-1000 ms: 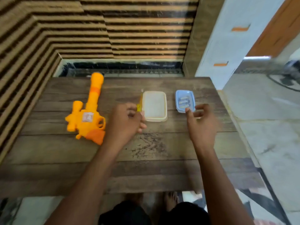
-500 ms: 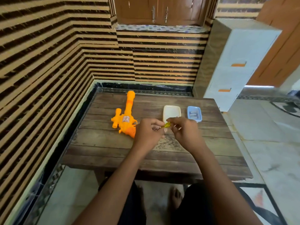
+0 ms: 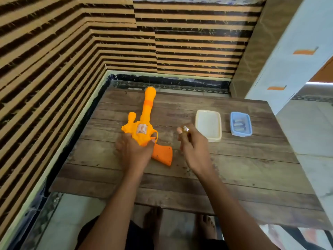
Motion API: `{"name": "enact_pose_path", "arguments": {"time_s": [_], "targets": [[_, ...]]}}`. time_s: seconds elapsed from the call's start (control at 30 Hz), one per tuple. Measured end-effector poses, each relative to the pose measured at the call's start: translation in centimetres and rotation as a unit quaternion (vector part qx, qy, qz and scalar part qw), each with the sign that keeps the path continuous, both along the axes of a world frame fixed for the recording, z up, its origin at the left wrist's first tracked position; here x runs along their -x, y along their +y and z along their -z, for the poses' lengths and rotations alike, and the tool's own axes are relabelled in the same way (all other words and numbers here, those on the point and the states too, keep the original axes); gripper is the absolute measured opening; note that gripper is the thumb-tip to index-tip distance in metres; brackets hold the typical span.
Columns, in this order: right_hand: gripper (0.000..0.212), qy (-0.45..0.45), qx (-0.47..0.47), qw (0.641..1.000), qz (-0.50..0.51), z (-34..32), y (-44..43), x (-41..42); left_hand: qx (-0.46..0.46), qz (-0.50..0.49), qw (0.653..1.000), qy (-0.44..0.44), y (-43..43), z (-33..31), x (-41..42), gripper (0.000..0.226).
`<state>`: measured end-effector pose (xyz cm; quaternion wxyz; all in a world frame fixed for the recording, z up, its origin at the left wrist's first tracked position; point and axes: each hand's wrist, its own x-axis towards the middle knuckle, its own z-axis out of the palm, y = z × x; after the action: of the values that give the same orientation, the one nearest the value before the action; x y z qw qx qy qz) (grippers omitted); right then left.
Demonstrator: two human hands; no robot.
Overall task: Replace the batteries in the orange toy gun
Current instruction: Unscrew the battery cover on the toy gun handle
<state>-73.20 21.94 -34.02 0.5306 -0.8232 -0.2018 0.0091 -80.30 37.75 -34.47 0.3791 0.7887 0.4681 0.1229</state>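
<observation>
**Toy gun (image 3: 144, 130) flat on the table, left hand on it**

The gun lies on the left half of the wooden table (image 3: 234, 168), barrel pointing away toward the far wall, its darker orange grip angled back toward the person. A small label faces up on its body.

The left hand (image 3: 133, 152) is clamped round the gun's body just above the grip — fingers curled over the left side, thumb by the trigger guard. The right hand (image 3: 194, 147) hovers just right of the gun, clear of it, with fingers curled in and pinching a small object (image 3: 185, 129) that has a shiny tip; it is too blurred to name.

Just beyond the right hand sits a cream tray (image 3: 208, 111), and beside that, a little apart, a blue tray (image 3: 241, 135) with batteries (image 3: 238, 125) lying in it — how many is hard to tell.

Striped walls (image 3: 54, 51) meet in a corner behind and to the left of the table, and a white cabinet (image 3: 288, 60) with orange handles stands at the right. Bare feet (image 3: 153, 222) show below the near table edge.
</observation>
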Motion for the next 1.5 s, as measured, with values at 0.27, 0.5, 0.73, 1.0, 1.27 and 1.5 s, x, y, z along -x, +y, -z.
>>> {"name": "enact_pose_path", "arguments": {"time_s": [0.27,0.5,0.73,1.0,1.27,1.5], "targets": [[0.034,0.026,-0.092,0.995,0.035,3.9,3.3,0.0,0.004,-0.068,0.996,-0.055,-0.6,1.0,-1.6,0.099],[0.042,0.098,-0.182,0.977,0.047,3.7,4.0,0.1,0.032,-0.097,0.981,-0.163,0.2,1.1,-2.4,0.086],[0.022,0.042,-0.180,0.983,-0.017,2.8,3.6,-0.3,0.196,-0.119,0.940,-0.251,0.0,2.5,-3.0,0.027],[0.013,0.106,-0.240,0.963,-0.055,2.5,2.4,-1.0,0.270,-0.058,0.920,-0.279,-0.5,2.6,-3.8,0.054],[0.017,0.082,-0.147,0.981,-0.097,2.2,1.9,-1.3,0.293,-0.050,0.920,-0.255,-0.2,3.4,-3.7,0.027],[0.025,-0.068,-0.084,0.986,-0.128,1.0,2.0,-0.9,0.315,-0.059,0.911,-0.258,-0.1,3.2,-3.5,0.033]]}}
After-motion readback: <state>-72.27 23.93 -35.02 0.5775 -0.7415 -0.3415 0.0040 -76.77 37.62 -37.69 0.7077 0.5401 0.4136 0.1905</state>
